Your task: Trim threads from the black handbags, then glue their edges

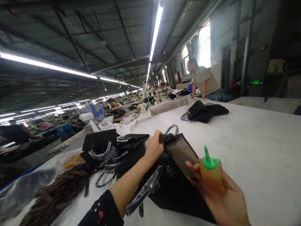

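Note:
A black handbag (178, 191) lies tilted on the table in front of me, its grey-brown lining showing and a plastic-wrapped handle (147, 188) hanging at the near side. My left hand (154, 147) is closed on the bag's upper edge. In my right hand (231, 199) rests a squeeze bottle (213, 177) of amber liquid with a green nozzle pointing up. The right fingertips are close to the bag's lining; whether they touch it I cannot tell.
More black bags with wrapped handles (103, 153) are piled at left, beside many dark brown strips (58, 191). Another black bag (203, 111) lies farther back on the white table (263, 150). A person (204, 78) leans at the far edge; a blue fan (97, 112) stands behind the pile.

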`<action>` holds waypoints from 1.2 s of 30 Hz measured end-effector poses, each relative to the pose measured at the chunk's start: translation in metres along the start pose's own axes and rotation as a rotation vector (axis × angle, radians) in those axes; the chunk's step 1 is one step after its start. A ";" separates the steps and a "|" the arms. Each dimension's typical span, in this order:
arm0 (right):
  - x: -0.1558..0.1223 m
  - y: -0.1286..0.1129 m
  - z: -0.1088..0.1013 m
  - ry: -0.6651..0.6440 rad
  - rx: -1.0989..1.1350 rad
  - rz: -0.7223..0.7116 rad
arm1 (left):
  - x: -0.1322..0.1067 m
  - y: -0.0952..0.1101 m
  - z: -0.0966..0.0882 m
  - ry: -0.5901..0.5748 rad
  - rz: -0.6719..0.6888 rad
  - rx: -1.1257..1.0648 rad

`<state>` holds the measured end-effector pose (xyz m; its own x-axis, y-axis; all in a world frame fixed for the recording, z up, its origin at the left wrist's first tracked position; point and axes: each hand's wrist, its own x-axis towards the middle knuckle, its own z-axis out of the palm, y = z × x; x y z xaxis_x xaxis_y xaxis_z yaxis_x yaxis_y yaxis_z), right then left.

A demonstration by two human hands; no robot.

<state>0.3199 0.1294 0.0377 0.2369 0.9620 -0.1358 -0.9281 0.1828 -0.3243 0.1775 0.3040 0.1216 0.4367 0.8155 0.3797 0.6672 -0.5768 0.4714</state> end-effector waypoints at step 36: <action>-0.006 -0.119 -0.143 0.429 -1.445 -0.337 | -0.021 -0.029 0.160 -0.996 -0.015 -0.223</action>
<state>0.4699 0.0724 -0.0571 0.6678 0.7432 -0.0403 0.1832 -0.2166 -0.9589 0.2456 0.3117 -0.0278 0.8005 0.4334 -0.4140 0.5937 -0.4787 0.6469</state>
